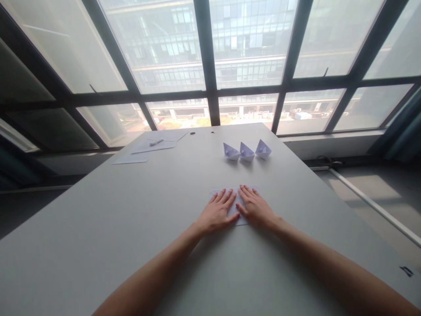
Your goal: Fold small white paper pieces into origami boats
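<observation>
A sheet of white paper (242, 220) lies flat on the white table (171, 188), mostly covered by both hands. My left hand (217, 213) rests flat on its left part with the fingers spread. On the right part lies my right hand (255, 207), palm down, its fingers apart. The two thumbs are close together near the paper's middle. Beyond the hands stand three folded paper boats, a left one (231, 152), a middle one (246, 152) and a right one (263, 149).
Loose white sheets (141, 145) lie at the table's far left, with a small white object (156, 142) on them. Two small holes are near the far edge. Large framed windows (246, 44) rise behind the table. A dark mark (407, 271) is at the right edge.
</observation>
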